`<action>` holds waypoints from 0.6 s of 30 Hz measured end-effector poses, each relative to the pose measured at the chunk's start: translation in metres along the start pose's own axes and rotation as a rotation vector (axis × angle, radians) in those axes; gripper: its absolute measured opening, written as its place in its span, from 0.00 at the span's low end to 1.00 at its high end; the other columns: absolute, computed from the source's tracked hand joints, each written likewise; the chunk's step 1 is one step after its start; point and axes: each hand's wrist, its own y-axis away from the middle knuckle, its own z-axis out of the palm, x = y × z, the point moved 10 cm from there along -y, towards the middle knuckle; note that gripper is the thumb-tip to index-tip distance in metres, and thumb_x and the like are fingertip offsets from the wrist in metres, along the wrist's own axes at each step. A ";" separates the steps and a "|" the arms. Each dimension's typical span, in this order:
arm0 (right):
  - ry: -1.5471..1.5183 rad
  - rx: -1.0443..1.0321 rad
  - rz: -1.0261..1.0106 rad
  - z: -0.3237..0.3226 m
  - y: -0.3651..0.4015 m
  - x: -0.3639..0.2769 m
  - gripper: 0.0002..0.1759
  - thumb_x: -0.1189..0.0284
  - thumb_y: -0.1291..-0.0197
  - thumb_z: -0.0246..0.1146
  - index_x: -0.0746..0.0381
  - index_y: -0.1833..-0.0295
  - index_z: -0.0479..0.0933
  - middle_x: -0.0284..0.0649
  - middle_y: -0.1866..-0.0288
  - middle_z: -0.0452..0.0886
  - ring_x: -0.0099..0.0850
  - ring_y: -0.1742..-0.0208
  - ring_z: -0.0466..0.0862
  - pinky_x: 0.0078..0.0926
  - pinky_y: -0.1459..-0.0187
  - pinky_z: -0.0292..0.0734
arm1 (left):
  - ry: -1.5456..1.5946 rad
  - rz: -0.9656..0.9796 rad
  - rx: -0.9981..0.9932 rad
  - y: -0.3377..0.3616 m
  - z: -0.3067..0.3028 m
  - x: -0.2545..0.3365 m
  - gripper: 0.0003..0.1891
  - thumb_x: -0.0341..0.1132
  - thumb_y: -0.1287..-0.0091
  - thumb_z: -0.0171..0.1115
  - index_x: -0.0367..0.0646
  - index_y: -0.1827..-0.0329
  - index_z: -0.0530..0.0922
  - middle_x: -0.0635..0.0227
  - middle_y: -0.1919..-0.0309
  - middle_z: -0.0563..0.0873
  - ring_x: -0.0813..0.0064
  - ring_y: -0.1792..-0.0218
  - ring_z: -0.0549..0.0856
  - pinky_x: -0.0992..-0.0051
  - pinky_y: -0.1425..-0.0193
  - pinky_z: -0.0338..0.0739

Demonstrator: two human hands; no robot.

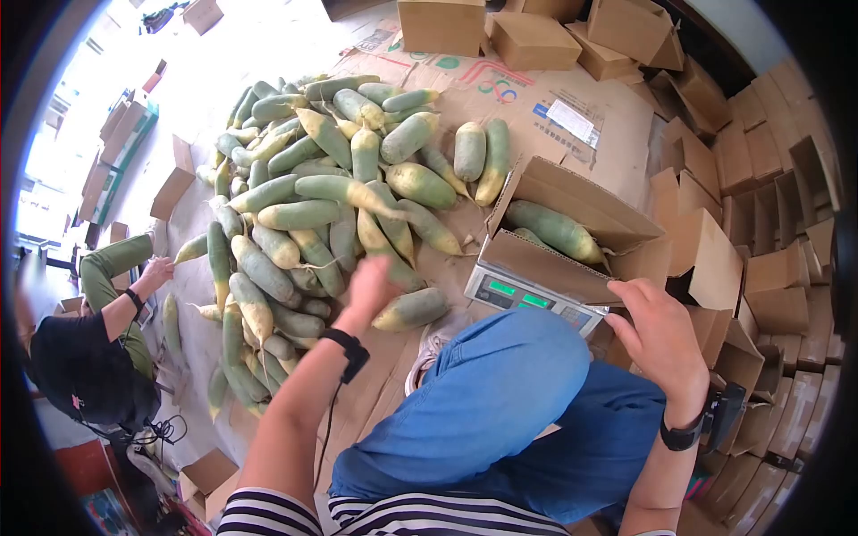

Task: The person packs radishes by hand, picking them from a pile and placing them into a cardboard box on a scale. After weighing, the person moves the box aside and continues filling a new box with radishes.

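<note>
Green-and-white radishes (pixel 344 214) lie in a large heap on flattened cardboard. My left hand (pixel 371 286) reaches over the heap's near edge, at a radish (pixel 389 255); its fingers are smeared by motion. Close beside it lies a single radish (pixel 411 309). An open carton (pixel 581 201) with radishes (pixel 554 230) in it sits on a digital scale (pixel 492 290) with lit green displays. At the carton's near right corner is my right hand (pixel 661 330), thumb and fingers apart, fingertips right at the cardboard edge.
Another person (pixel 89 353) at the left holds the tip of a radish (pixel 190 248). Empty cartons (pixel 702 255) crowd the right side, with more boxes (pixel 442 27) along the back. My bent knee (pixel 518 357) is close to the scale. A white paper (pixel 572 121) lies on the cardboard.
</note>
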 end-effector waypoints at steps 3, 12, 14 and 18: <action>0.004 -0.029 0.014 0.005 0.000 0.001 0.19 0.68 0.41 0.64 0.64 0.45 0.75 0.45 0.53 0.78 0.45 0.51 0.78 0.39 0.51 0.75 | -0.130 0.063 -0.313 0.043 0.077 0.028 0.37 0.50 0.54 0.75 0.42 0.43 0.71 0.57 0.49 0.77 0.55 0.45 0.77 0.56 0.49 0.75; 0.028 -0.016 0.006 0.002 -0.001 0.000 0.20 0.69 0.42 0.65 0.63 0.45 0.74 0.45 0.54 0.78 0.44 0.51 0.78 0.39 0.51 0.74 | -0.396 0.429 -0.063 0.042 0.056 0.038 0.27 0.31 0.51 0.64 0.45 0.44 0.71 0.63 0.55 0.76 0.63 0.49 0.75 0.61 0.49 0.68; 0.014 -0.011 -0.002 0.000 -0.001 -0.004 0.20 0.69 0.42 0.65 0.63 0.45 0.74 0.45 0.54 0.78 0.44 0.51 0.78 0.39 0.51 0.74 | -0.487 0.476 -0.067 0.042 0.045 0.025 0.25 0.33 0.46 0.62 0.46 0.43 0.72 0.62 0.51 0.76 0.62 0.43 0.74 0.56 0.40 0.67; 0.007 0.007 -0.033 -0.002 -0.002 -0.009 0.20 0.70 0.42 0.65 0.63 0.45 0.74 0.44 0.55 0.77 0.43 0.52 0.78 0.39 0.52 0.74 | -0.548 0.436 0.179 0.056 0.023 0.026 0.23 0.33 0.42 0.59 0.47 0.41 0.72 0.59 0.45 0.75 0.59 0.38 0.72 0.52 0.32 0.62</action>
